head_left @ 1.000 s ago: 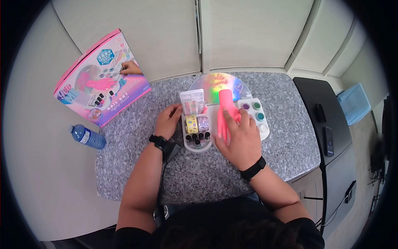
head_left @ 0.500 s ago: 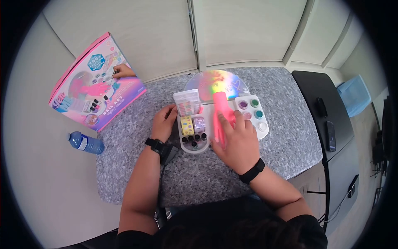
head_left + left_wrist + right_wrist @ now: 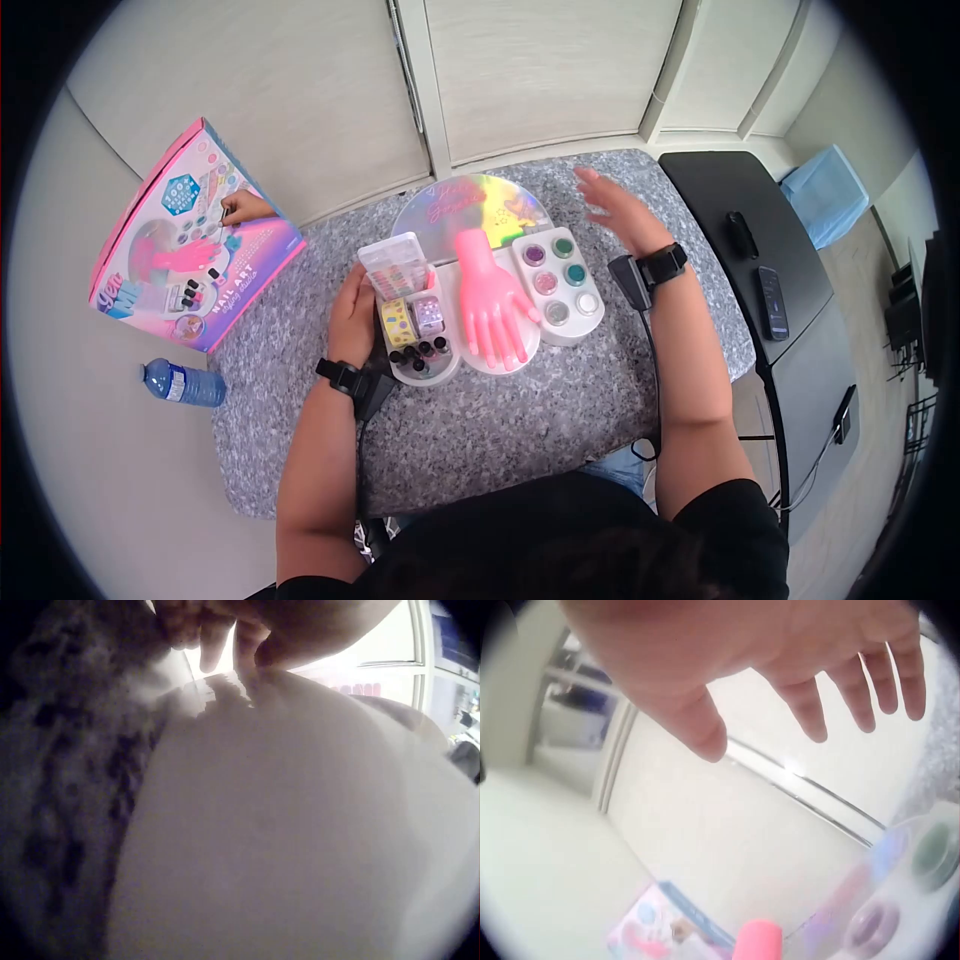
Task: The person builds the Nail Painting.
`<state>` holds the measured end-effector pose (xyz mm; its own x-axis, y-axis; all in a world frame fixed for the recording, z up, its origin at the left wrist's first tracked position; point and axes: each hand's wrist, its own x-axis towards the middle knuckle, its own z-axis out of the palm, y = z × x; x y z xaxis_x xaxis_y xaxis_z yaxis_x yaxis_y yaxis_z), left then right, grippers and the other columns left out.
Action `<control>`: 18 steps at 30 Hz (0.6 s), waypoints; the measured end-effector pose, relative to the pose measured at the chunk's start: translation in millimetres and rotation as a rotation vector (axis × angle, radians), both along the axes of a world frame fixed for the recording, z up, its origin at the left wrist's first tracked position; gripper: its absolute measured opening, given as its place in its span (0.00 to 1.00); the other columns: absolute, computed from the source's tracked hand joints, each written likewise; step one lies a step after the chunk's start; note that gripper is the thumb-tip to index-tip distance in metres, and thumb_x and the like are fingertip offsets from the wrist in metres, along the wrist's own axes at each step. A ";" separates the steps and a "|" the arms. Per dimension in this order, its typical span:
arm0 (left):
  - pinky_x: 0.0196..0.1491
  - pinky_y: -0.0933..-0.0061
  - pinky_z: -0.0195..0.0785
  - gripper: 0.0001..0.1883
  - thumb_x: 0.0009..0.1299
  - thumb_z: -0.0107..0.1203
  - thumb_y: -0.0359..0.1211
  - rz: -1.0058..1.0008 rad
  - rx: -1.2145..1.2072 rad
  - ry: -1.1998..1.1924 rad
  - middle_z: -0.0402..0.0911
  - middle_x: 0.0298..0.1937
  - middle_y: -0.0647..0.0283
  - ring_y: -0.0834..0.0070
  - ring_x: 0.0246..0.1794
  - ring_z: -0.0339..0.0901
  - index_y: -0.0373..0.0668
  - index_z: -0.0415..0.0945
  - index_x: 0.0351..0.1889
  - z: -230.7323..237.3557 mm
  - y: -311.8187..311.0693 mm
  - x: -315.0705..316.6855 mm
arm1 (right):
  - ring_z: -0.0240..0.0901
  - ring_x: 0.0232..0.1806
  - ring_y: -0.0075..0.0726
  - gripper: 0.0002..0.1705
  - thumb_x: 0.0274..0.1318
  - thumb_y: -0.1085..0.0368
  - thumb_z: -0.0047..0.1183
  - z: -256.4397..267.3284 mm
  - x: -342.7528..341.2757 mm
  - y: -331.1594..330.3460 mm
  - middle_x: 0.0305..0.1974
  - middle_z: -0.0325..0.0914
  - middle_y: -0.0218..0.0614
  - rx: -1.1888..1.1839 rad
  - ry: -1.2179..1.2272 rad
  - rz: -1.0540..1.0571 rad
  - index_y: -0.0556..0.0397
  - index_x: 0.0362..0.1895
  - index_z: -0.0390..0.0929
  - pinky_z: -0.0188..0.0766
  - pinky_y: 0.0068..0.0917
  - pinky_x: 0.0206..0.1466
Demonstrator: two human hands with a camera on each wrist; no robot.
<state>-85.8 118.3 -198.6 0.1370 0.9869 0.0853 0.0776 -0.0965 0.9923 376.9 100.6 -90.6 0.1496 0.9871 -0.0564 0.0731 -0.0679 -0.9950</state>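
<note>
A white nail art station (image 3: 447,345) lies on the speckled table, with a pink model hand (image 3: 487,300) on its middle. My left hand (image 3: 351,318) is at the station's left side, its fingertips right at the edge in the left wrist view. Beside it are a clear case of false nails (image 3: 397,266), a yellow tape roll (image 3: 397,324), a purple tape roll (image 3: 428,316) and several black-capped polish bottles (image 3: 420,352). My right hand (image 3: 625,212), raised with fingers spread, holds nothing. Nearest it are several glitter pots (image 3: 574,274) in the station's right part.
A rainbow-sheen disc (image 3: 500,205) stands behind the model hand. To the left are the printed kit box (image 3: 190,250) and a blue water bottle (image 3: 184,383). A dark side table (image 3: 720,200) on the right bears a remote (image 3: 771,303). White panels (image 3: 550,80) stand behind the table.
My right hand has lifted off the pink model hand and moved up to the right, uncovering its fingers. My left hand stays at the station's left side. The head view has shifted.
</note>
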 end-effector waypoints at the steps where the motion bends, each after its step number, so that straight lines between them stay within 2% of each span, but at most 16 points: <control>1: 0.73 0.66 0.70 0.27 0.93 0.45 0.47 -0.006 0.017 -0.066 0.83 0.69 0.58 0.71 0.68 0.79 0.36 0.75 0.76 -9.3 3.2 -3.4 | 0.72 0.74 0.46 0.42 0.82 0.35 0.50 -12.4 2.8 4.6 0.77 0.77 0.44 0.002 0.001 -0.002 0.50 0.84 0.71 0.67 0.41 0.77; 2: 0.73 0.66 0.70 0.27 0.93 0.45 0.47 -0.008 0.018 -0.065 0.83 0.69 0.58 0.71 0.68 0.79 0.36 0.75 0.76 -6.8 0.9 -0.3 | 0.72 0.74 0.45 0.45 0.82 0.33 0.48 -21.5 3.1 7.0 0.77 0.76 0.44 -0.088 0.127 0.080 0.53 0.85 0.67 0.67 0.41 0.78; 3: 0.81 0.64 0.60 0.31 0.94 0.39 0.51 0.009 -0.022 -0.052 0.82 0.73 0.55 0.66 0.72 0.78 0.35 0.74 0.78 -4.2 -1.8 1.6 | 0.73 0.73 0.45 0.47 0.83 0.32 0.46 -29.6 5.5 9.0 0.78 0.74 0.44 -0.179 0.255 0.161 0.56 0.86 0.64 0.67 0.41 0.78; 4: 0.89 0.61 0.50 0.35 0.94 0.32 0.54 0.025 -0.064 -0.036 0.81 0.77 0.51 0.60 0.76 0.76 0.34 0.73 0.80 -2.8 -3.4 3.0 | 0.73 0.73 0.45 0.47 0.83 0.32 0.46 -28.0 2.9 7.5 0.78 0.74 0.44 -0.181 0.259 0.156 0.56 0.86 0.64 0.67 0.41 0.78; 5: 0.87 0.59 0.52 0.44 0.92 0.24 0.62 -0.049 -0.071 0.079 0.80 0.77 0.50 0.60 0.77 0.76 0.34 0.70 0.82 -0.7 -2.3 -0.9 | 0.74 0.71 0.42 0.48 0.81 0.33 0.49 -26.9 -0.2 6.3 0.77 0.75 0.45 -0.182 0.247 0.196 0.59 0.84 0.64 0.69 0.40 0.76; 6: 0.87 0.59 0.52 0.44 0.92 0.24 0.62 -0.052 -0.074 0.083 0.80 0.77 0.50 0.60 0.77 0.76 0.34 0.70 0.82 -0.7 -4.7 0.0 | 0.74 0.69 0.39 0.49 0.80 0.33 0.52 -25.1 -4.4 5.6 0.75 0.77 0.45 -0.181 0.235 0.237 0.62 0.83 0.64 0.71 0.40 0.74; 7: 0.87 0.59 0.52 0.45 0.92 0.23 0.64 -0.045 -0.121 -0.018 0.80 0.77 0.49 0.60 0.77 0.75 0.34 0.69 0.83 6.7 -9.8 4.6 | 0.75 0.67 0.38 0.46 0.80 0.35 0.53 -24.1 -7.9 6.3 0.73 0.78 0.45 -0.182 0.242 0.225 0.61 0.80 0.68 0.72 0.37 0.72; 11: 0.85 0.58 0.54 0.49 0.89 0.22 0.69 -0.005 -0.187 -0.236 0.79 0.76 0.44 0.59 0.79 0.73 0.34 0.66 0.84 18.9 -15.3 7.6 | 0.77 0.67 0.39 0.40 0.82 0.40 0.53 -35.8 1.4 15.1 0.72 0.79 0.46 -0.192 0.269 0.209 0.62 0.78 0.70 0.74 0.38 0.72; 16: 0.85 0.59 0.55 0.51 0.89 0.21 0.70 -0.031 -0.131 -0.257 0.75 0.80 0.42 0.58 0.82 0.70 0.32 0.65 0.84 25.6 -15.4 4.7 | 0.79 0.70 0.41 0.34 0.84 0.52 0.53 -39.9 13.9 14.3 0.69 0.81 0.49 -0.132 0.488 0.328 0.64 0.79 0.69 0.76 0.40 0.76; 18: 0.85 0.59 0.55 0.52 0.88 0.21 0.70 -0.062 -0.110 -0.247 0.73 0.81 0.42 0.58 0.83 0.69 0.32 0.65 0.84 29.1 -17.0 9.2 | 0.82 0.68 0.39 0.32 0.83 0.54 0.56 -40.6 9.2 14.0 0.67 0.83 0.47 -0.144 0.431 0.279 0.64 0.77 0.71 0.79 0.37 0.72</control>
<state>-76.6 101.3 -169.5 0.1859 0.9824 0.0166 -0.1707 0.0156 0.9852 386.1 114.6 -131.1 -0.1840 0.9638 -0.1931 -0.3054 -0.2428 -0.9208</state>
